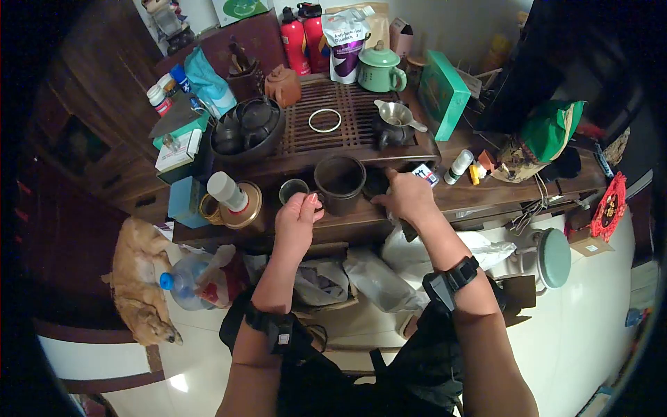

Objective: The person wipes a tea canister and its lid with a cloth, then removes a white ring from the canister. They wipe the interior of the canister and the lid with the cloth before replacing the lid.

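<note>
My left hand is closed at the near side of a small glass cup, its fingers pinched where a handle would be. Just right of the cup stands a dark brown round canister with its top open. On the canister's other side, my right hand has thumb and fingers closed around the edge of a dark round object, which may be a lid; the hand partly hides it. A small white and blue packet lies beside that hand.
Behind is a slatted tea tray bearing a white ring, a strainer and a green lidded mug. Left are a bowl of dark teaware and a gold-lidded jar. A dog lies on the floor.
</note>
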A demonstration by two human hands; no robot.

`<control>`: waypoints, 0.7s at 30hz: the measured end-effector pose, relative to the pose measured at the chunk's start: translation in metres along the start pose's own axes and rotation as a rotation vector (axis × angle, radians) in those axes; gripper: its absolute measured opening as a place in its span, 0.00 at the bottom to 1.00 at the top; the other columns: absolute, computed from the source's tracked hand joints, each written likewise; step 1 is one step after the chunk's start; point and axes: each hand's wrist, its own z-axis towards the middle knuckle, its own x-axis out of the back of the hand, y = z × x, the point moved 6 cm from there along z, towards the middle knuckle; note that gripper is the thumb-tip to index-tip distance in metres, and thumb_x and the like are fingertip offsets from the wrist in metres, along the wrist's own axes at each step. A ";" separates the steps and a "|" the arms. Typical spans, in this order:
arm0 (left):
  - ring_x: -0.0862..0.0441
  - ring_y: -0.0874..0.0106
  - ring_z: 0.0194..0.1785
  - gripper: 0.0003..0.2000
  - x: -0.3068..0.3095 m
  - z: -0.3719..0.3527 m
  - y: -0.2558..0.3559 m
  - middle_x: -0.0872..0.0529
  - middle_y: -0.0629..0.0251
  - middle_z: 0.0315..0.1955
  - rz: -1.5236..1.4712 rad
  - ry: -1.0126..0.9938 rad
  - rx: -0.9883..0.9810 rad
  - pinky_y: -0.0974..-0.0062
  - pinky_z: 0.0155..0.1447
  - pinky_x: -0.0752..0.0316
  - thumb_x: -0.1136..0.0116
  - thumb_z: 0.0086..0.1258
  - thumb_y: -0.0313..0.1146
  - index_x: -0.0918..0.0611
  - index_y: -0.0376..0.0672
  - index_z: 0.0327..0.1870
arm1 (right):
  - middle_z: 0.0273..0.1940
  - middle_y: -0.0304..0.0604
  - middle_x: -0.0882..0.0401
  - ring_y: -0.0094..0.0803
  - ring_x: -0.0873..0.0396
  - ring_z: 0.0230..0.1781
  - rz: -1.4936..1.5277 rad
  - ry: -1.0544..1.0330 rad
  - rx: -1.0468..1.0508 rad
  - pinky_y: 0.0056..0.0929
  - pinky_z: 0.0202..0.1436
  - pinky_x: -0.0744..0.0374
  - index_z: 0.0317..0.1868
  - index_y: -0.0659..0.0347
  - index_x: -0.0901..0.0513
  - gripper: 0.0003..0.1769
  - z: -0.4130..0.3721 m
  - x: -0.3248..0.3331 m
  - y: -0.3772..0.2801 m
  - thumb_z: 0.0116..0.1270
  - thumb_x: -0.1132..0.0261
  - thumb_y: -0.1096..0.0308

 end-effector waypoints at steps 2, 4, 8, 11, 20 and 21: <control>0.17 0.72 0.39 0.14 -0.003 -0.001 -0.003 0.18 0.59 0.35 -0.003 -0.004 0.007 0.72 0.50 0.17 0.51 0.77 0.36 0.22 0.30 0.42 | 0.37 0.53 0.15 0.47 0.16 0.41 -0.026 -0.023 -0.027 0.40 0.45 0.18 0.43 0.63 0.19 0.26 0.003 -0.003 0.000 0.54 0.28 0.50; 0.18 0.72 0.40 0.14 -0.007 -0.001 -0.004 0.19 0.58 0.36 -0.073 0.005 0.033 0.71 0.51 0.17 0.51 0.77 0.36 0.23 0.29 0.42 | 0.37 0.52 0.15 0.47 0.15 0.40 -0.053 -0.040 -0.050 0.39 0.45 0.18 0.41 0.63 0.18 0.26 0.006 -0.007 0.001 0.54 0.28 0.49; 0.19 0.71 0.43 0.14 -0.008 0.000 -0.006 0.20 0.57 0.38 -0.098 -0.015 0.062 0.68 0.54 0.18 0.52 0.77 0.35 0.24 0.29 0.43 | 0.35 0.52 0.15 0.47 0.15 0.39 -0.039 0.006 -0.060 0.40 0.44 0.17 0.39 0.63 0.16 0.25 0.009 -0.009 0.003 0.53 0.28 0.49; 0.18 0.71 0.42 0.14 -0.009 0.001 -0.011 0.20 0.56 0.38 -0.124 -0.006 0.054 0.69 0.54 0.18 0.52 0.77 0.35 0.24 0.29 0.43 | 0.34 0.52 0.15 0.47 0.15 0.38 -0.049 0.027 -0.033 0.40 0.43 0.17 0.38 0.63 0.16 0.24 0.009 -0.008 0.003 0.53 0.28 0.49; 0.17 0.70 0.42 0.14 -0.007 0.003 -0.013 0.18 0.58 0.39 -0.064 -0.051 0.071 0.73 0.51 0.17 0.52 0.77 0.37 0.23 0.31 0.44 | 0.33 0.50 0.15 0.46 0.16 0.37 0.030 0.075 0.140 0.42 0.43 0.19 0.36 0.59 0.15 0.25 -0.005 0.026 0.008 0.48 0.28 0.45; 0.17 0.70 0.42 0.15 -0.006 0.004 -0.012 0.17 0.57 0.39 -0.021 -0.054 0.059 0.73 0.50 0.17 0.52 0.77 0.38 0.23 0.31 0.44 | 0.33 0.50 0.15 0.47 0.16 0.38 0.061 0.070 0.166 0.41 0.43 0.19 0.37 0.59 0.15 0.26 -0.007 0.030 0.010 0.48 0.28 0.45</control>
